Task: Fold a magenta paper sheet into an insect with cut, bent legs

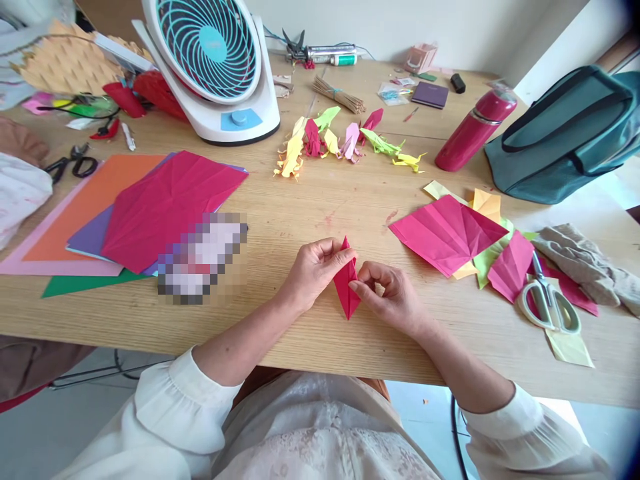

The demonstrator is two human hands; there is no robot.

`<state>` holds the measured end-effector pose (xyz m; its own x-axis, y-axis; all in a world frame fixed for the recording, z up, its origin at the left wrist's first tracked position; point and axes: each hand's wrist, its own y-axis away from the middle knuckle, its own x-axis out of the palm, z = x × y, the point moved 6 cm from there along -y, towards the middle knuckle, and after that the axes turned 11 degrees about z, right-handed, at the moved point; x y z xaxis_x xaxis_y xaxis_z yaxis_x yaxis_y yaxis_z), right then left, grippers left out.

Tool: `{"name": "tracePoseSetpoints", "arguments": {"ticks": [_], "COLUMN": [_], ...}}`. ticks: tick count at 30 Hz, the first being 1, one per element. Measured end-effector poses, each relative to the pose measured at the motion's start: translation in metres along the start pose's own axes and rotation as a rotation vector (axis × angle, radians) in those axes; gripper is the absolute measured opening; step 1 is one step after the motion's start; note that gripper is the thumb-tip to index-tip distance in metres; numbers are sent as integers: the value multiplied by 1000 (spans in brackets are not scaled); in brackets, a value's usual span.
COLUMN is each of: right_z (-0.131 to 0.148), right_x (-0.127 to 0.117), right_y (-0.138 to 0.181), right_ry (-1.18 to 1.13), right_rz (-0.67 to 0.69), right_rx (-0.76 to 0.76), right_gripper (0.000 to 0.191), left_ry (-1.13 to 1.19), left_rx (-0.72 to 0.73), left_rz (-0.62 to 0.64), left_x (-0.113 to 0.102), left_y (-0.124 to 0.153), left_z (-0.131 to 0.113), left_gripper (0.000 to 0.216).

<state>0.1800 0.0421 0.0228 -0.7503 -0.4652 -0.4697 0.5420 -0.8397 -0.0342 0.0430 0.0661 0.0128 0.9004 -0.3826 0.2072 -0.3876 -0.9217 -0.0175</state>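
A narrow, diamond-shaped fold of red paper (346, 283) stands on end over the front of the wooden table (310, 200). My left hand (316, 267) pinches its upper left edge with curled fingers. My right hand (389, 293) pinches its right side at mid height. Both hands are closed on the paper, just above the tabletop.
A stack of coloured sheets (125, 213) lies at the left, creased pink paper (447, 233) and scissors (547, 303) at the right. Several small origami figures (345, 141) sit mid-table. Behind stand a white fan (215, 67), a red flask (475, 130) and a teal bag (570, 133).
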Motion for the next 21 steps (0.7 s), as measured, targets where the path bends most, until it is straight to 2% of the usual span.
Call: {"name": "tracePoseSetpoints", "arguments": {"ticks": [11, 15, 21], "right_z": [-6, -12, -22], "right_x": [3, -3, -15], "right_y": [1, -2, -6], "right_ry": [-70, -245, -472], "right_rz": [81, -13, -188], "right_rx": [11, 53, 45], "right_gripper": [33, 43, 45], "left_ry": [82, 115, -164], "left_rx": [-39, -16, -69], "left_rz": [25, 101, 157], "left_x": [-3, 0, 8], "left_y": [0, -2, -1], "left_z": [2, 0, 0], "left_gripper": [29, 34, 36]}}
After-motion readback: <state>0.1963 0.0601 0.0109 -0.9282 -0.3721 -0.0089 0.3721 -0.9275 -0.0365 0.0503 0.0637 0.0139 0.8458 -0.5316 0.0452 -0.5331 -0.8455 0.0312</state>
